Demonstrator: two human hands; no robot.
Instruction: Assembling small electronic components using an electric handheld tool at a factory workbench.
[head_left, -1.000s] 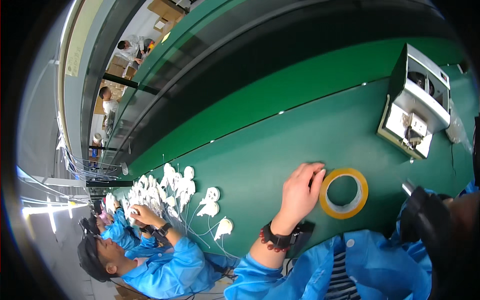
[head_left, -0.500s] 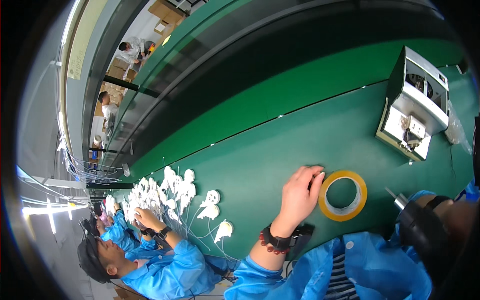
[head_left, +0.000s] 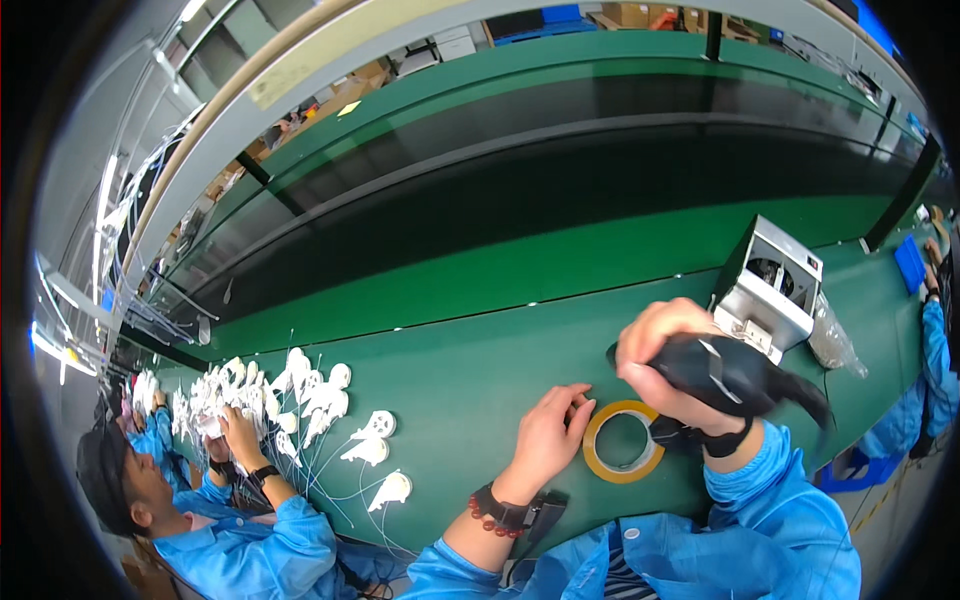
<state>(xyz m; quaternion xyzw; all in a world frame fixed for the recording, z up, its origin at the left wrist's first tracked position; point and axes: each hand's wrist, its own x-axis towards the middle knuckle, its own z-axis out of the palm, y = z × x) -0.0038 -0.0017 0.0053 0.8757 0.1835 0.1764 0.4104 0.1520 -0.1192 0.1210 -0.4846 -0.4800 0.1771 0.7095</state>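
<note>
Left hand: the left hand (head_left: 548,440) lies flat on the green tabletop (head_left: 470,370), fingers loose and clamped on nothing, fingertips touching the outer rim of the tape roll (head_left: 623,441).
Right hand: the right hand (head_left: 668,360) hovers above the roll, closed around a black tool (head_left: 735,375); blurred, probably a handheld scanner or tape gun.
Tape roll: a yellow ring lying flat near the tabletop's near edge, between both hands.
Handling: looks light and stiff, smooth on the sides; best taken by the outer rim or through the open centre.
Edges: near edge close under the wrists; a grey box-shaped machine (head_left: 768,285) stands just right of the hands.
Room: bare green stretches toward the far edge; white corded parts (head_left: 370,450) lie well to the left, by a co-worker's hands (head_left: 235,425).
</note>
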